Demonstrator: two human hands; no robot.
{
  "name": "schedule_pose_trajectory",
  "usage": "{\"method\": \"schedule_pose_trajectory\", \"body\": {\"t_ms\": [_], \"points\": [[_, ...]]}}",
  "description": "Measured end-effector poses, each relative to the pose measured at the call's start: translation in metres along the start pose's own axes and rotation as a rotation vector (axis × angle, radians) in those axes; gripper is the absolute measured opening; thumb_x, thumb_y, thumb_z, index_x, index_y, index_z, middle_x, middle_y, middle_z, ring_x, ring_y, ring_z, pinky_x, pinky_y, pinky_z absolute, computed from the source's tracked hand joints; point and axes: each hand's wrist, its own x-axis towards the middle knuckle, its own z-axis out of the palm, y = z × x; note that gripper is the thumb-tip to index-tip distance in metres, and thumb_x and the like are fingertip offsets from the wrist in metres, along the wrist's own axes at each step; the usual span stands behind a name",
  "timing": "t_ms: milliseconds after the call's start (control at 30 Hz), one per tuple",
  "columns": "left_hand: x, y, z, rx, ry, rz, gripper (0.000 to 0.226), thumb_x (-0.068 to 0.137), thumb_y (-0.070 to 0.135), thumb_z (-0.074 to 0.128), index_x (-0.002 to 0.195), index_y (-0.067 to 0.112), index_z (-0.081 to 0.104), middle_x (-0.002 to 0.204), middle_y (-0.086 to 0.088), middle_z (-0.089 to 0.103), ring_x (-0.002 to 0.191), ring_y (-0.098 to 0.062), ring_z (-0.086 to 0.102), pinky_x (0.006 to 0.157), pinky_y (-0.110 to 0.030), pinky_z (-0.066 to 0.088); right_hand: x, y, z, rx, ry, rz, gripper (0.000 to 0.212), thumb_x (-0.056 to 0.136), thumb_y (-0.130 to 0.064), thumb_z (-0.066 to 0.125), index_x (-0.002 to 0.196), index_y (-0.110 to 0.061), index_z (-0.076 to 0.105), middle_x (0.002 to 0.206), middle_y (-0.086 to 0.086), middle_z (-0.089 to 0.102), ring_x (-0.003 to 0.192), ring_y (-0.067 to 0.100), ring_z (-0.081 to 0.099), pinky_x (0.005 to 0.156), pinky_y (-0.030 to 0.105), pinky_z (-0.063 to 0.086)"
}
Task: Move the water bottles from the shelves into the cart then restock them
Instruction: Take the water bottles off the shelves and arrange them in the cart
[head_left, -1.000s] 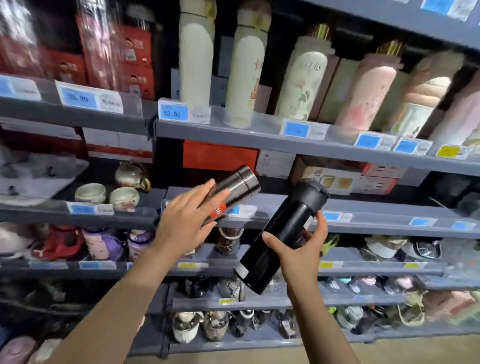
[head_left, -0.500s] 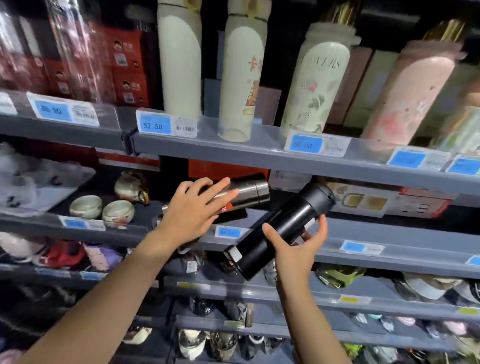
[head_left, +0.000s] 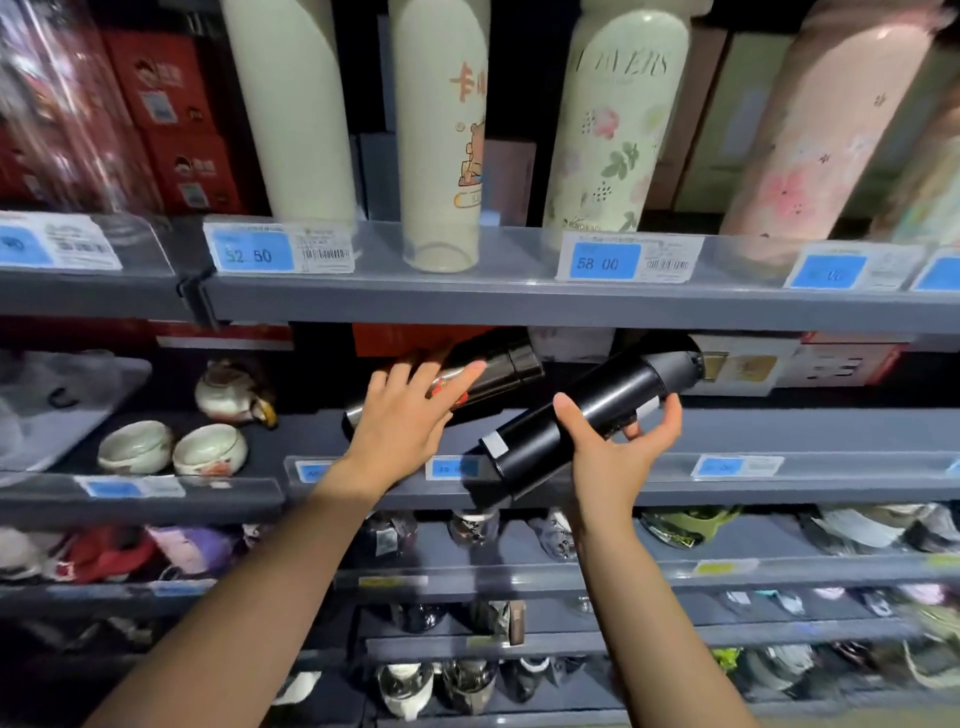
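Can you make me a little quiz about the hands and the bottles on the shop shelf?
1. True or false: the right hand holds the black bottle standing straight up.
2. Which bottle does the left hand hold? A) the steel bottle B) the pink flowered bottle C) the bear bottle
3. Fill in: the blue price tag under the flower-print bottle reads ____.

Key:
1. False. The black bottle is tilted, its cap pointing up and right into the shelf.
2. A. The left hand's fingers lie over the steel bottle, which leans on the middle shelf.
3. 58 00.
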Motion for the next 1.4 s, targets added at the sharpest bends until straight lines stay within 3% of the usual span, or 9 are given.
{"method": "schedule_pose_trajectory", "body": {"t_ms": [133, 300, 533, 667, 767, 867, 1000, 1200, 1400], "points": [[-0.009, -0.003, 0.012, -0.038, 0.018, -0.08, 0.083, 0.07, 0.022, 0.081, 0.139, 0.024, 0.035, 0.094, -0.014, 0.058, 0.076, -0.033, 0.053, 0.065, -0.04, 0.047, 0.002, 0.003, 0.009, -0.001, 0.025, -0.014, 0.108, 0.069, -0.024, 0.086, 0.146, -0.041, 0.012, 0.146, 0.009, 0.034, 0.137, 0.019, 0.034, 0.105, 0.035, 0.037], [-0.022, -0.009, 0.017, -0.085, 0.068, -0.201, 0.076, 0.072, 0.022, 0.08, 0.135, 0.02, 0.038, 0.094, -0.016, 0.056, 0.081, -0.034, 0.051, 0.065, -0.04, 0.05, 0.002, 0.014, 0.023, -0.051, 0.039, -0.031, 0.11, 0.066, -0.029, 0.088, 0.145, -0.044, 0.012, 0.148, 0.007, 0.031, 0.137, 0.023, 0.034, 0.11, 0.045, 0.036], [-0.029, -0.022, 0.013, -0.129, 0.121, -0.301, 0.068, 0.077, 0.027, 0.077, 0.132, 0.018, 0.039, 0.095, -0.017, 0.05, 0.088, -0.029, 0.039, 0.047, -0.036, 0.049, 0.01, 0.014, 0.054, 0.01, 0.067, -0.078, 0.111, 0.069, -0.021, 0.086, 0.15, -0.031, 0.011, 0.152, 0.004, 0.025, 0.139, 0.015, 0.027, 0.106, 0.03, 0.035], [-0.034, -0.03, 0.013, -0.121, 0.162, -0.299, 0.063, 0.082, 0.032, 0.07, 0.135, 0.02, 0.038, 0.104, -0.013, 0.036, 0.091, -0.029, 0.037, 0.048, -0.037, 0.05, 0.007, 0.02, 0.07, -0.021, 0.08, -0.121, 0.11, 0.07, -0.016, 0.085, 0.152, -0.026, 0.012, 0.154, 0.001, 0.022, 0.141, 0.014, 0.024, 0.106, 0.021, 0.025], [-0.039, -0.035, 0.012, -0.123, 0.174, -0.331, 0.06, 0.084, 0.034, 0.068, 0.135, 0.018, 0.039, 0.108, -0.017, 0.04, 0.096, -0.033, 0.04, 0.054, -0.04, 0.053, 0.002, 0.027, 0.08, -0.075, 0.053, -0.164, 0.112, 0.068, -0.02, 0.086, 0.151, -0.025, 0.011, 0.156, 0.0, 0.019, 0.143, 0.014, 0.021, 0.113, 0.024, 0.022], [-0.044, -0.039, 0.012, -0.135, 0.168, -0.38, 0.058, 0.086, 0.034, 0.063, 0.134, 0.015, 0.038, 0.108, -0.028, 0.05, 0.097, -0.042, 0.048, 0.069, -0.047, 0.054, -0.003, 0.03, 0.09, -0.113, 0.014, -0.193, 0.11, 0.071, -0.018, 0.085, 0.152, -0.022, 0.01, 0.156, 0.0, 0.017, 0.141, 0.011, 0.019, 0.1, 0.007, 0.017], [-0.049, -0.043, 0.008, -0.18, 0.156, -0.435, 0.062, 0.086, 0.037, 0.061, 0.138, 0.017, 0.034, 0.115, -0.033, 0.048, 0.097, -0.05, 0.053, 0.073, -0.051, 0.054, -0.005, 0.038, 0.098, -0.167, -0.037, -0.212, 0.109, 0.073, -0.016, 0.083, 0.152, -0.017, 0.008, 0.156, 0.003, 0.014, 0.142, 0.013, 0.015, 0.087, -0.006, 0.008], [-0.06, -0.045, 0.008, -0.25, 0.208, -0.472, 0.078, 0.085, 0.041, 0.059, 0.147, 0.025, 0.016, 0.131, -0.022, 0.033, 0.106, -0.049, 0.052, 0.076, -0.052, 0.053, -0.011, 0.051, 0.106, -0.306, -0.082, -0.227, 0.112, 0.07, -0.018, 0.085, 0.152, -0.011, 0.009, 0.156, 0.009, 0.017, 0.143, 0.019, 0.017, 0.093, 0.001, 0.007], [-0.062, -0.043, 0.002, -0.308, 0.147, -0.503, 0.084, 0.083, 0.039, 0.065, 0.148, 0.029, 0.012, 0.135, -0.02, 0.032, 0.11, -0.048, 0.051, 0.073, -0.05, 0.055, -0.024, 0.056, 0.107, -0.399, -0.138, -0.345, 0.11, 0.073, -0.019, 0.083, 0.152, -0.01, 0.008, 0.157, 0.009, 0.015, 0.14, 0.012, 0.015, 0.08, -0.016, 0.006]]}}
